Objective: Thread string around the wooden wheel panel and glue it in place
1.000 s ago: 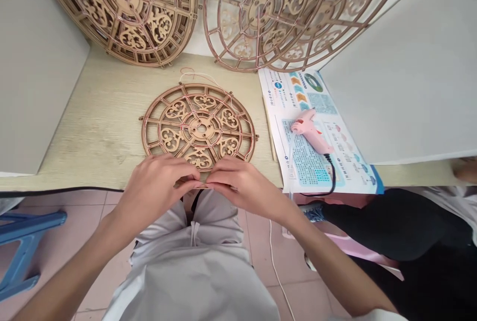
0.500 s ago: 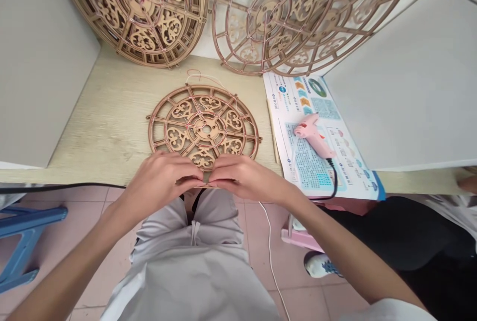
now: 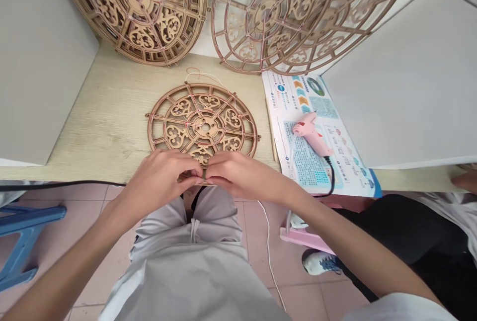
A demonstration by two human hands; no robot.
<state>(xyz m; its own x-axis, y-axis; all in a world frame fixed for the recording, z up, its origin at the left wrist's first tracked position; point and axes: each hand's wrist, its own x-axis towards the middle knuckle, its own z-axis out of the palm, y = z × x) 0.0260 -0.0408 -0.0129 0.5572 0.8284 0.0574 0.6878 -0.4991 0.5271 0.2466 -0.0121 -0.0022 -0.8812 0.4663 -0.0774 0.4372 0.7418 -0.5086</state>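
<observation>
A round brown openwork frame (image 3: 206,127) with spokes and scroll ornaments lies flat on the wooden table (image 3: 104,107). Thin reddish wire (image 3: 191,71) runs along its rings and loops loosely past its far edge. At the frame's near rim, my left hand (image 3: 166,169) is closed, thumb and fingertips pinched together. Facing it, my right hand (image 3: 238,172) pinches at the same spot, fingertips almost touching the left ones. Whatever lies between the fingertips is too small and covered to make out.
A pink glue gun (image 3: 313,134) rests on a printed sheet (image 3: 298,162) at the right. More round frames lean at the back, a stack (image 3: 164,18) on the left and others (image 3: 268,23) on the right. Grey panels (image 3: 417,82) flank the table. Another person's leg (image 3: 406,241) is at right.
Both hands stay at the near rim, their fingertips drawn slightly closer together. The whole view has shifted a little; the frame and glue gun lie as before.
</observation>
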